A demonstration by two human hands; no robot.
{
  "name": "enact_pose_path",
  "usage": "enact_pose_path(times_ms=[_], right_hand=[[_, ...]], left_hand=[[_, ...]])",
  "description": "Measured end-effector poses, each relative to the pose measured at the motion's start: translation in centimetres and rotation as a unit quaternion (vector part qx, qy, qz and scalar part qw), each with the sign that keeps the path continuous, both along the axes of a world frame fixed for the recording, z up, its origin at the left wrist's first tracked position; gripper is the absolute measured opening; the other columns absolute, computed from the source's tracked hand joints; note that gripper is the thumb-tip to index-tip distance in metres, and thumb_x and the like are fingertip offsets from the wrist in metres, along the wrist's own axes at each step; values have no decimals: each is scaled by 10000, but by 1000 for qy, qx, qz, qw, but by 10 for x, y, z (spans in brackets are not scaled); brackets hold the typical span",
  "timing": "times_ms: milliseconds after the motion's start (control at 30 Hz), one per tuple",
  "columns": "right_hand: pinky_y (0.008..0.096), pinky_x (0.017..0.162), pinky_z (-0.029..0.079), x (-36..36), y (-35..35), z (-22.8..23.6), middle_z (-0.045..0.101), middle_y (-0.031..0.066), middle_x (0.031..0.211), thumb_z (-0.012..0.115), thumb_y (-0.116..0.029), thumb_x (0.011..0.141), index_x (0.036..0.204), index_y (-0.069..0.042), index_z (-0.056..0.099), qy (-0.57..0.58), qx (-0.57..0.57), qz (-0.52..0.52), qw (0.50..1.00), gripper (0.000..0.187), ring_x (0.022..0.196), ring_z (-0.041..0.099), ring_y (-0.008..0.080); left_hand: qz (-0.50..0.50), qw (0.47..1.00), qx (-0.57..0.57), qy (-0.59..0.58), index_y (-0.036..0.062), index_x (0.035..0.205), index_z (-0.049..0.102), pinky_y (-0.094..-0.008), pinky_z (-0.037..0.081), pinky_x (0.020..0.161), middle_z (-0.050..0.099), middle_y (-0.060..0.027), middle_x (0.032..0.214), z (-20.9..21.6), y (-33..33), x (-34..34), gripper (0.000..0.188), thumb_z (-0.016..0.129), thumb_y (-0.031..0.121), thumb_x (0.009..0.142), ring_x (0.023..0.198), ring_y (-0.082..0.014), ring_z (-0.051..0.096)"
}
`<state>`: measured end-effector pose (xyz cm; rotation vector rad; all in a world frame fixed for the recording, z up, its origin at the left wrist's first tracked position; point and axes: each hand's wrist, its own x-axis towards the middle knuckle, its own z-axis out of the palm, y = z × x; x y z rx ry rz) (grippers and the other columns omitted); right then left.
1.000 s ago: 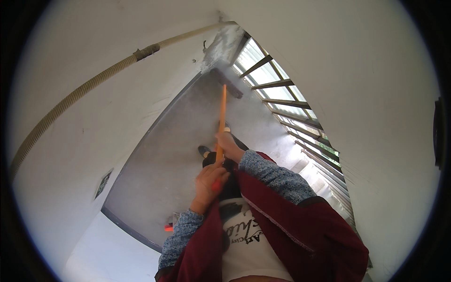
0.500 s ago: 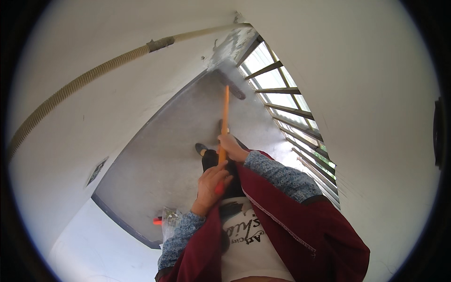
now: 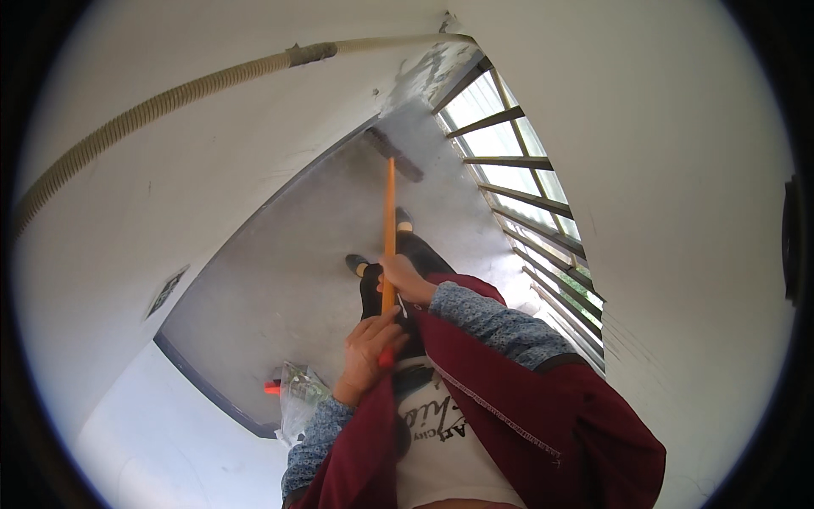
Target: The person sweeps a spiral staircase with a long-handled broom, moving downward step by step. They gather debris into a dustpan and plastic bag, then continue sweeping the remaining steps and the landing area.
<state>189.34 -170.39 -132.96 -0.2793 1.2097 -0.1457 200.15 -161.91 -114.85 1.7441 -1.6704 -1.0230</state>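
A long orange handle (image 3: 390, 204) runs away from me to a wide, dark strip-shaped head (image 3: 395, 155) lying on the grey floor; whether it is a broom or a mop I cannot tell. My right hand (image 3: 405, 278) is closed round the handle partway down. Nearer to my body, my left hand (image 3: 366, 349) grips the lower part, beside its red end (image 3: 387, 358). Its palm side is hidden. Beyond my hands, my two dark shoes (image 3: 356, 264) stand on the floor, left of and right of the handle.
A clear plastic bag (image 3: 301, 394) with a red object (image 3: 272, 387) lies at lower left. Dark skirting (image 3: 280, 193) edges the left wall, where a ribbed hose (image 3: 161, 110) and an outlet plate (image 3: 168, 292) are fixed. Dark railing bars (image 3: 526, 199) line the right side.
The dark head has slid left across the floor, toward the skirting. Both hands have moved slightly left with the handle, keeping their grip. The view has turned a little.
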Motion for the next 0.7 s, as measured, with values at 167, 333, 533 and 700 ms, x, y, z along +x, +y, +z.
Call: enact_pose_path(times_ms=[167, 333, 533, 700], right_hand=[[318, 466, 500, -19, -22, -42, 637, 132, 772, 547, -319, 975, 999, -1, 566, -26, -133, 36, 990, 319, 559, 625, 216], [268, 397, 444, 38, 4, -107, 701, 173, 842, 561, -360, 972, 995, -9, 585, -122, -69, 123, 982, 353, 541, 619, 206], [320, 566, 517, 120, 111, -47, 561, 69, 777, 563, -304, 996, 1018, -45, 535, -85, 57, 100, 990, 261, 638, 599, 192], [381, 615, 547, 100, 132, -29, 601, 94, 871, 539, -316, 994, 1105, -65, 512, -144, -236, 171, 946, 276, 686, 639, 225]], left_hand=[[16, 998, 1, 59, 42, 959, 667, -402, 559, 841, 670, -148, 1286, -40, -15, 1, 187, 774, 72, 808, 1003, -343, 679], [103, 994, -18, 12, 56, 956, 670, -400, 552, 849, 676, -150, 1271, -68, 15, 19, 177, 773, 77, 813, 1004, -357, 681], [91, 991, 9, -100, 59, 906, 676, -395, 559, 799, 690, -133, 1247, -15, 104, 59, 158, 781, 75, 788, 898, -317, 677], [82, 996, -38, -24, 54, 889, 670, -396, 555, 812, 699, -110, 1228, -17, 146, 89, 158, 786, 86, 786, 929, -310, 667]])
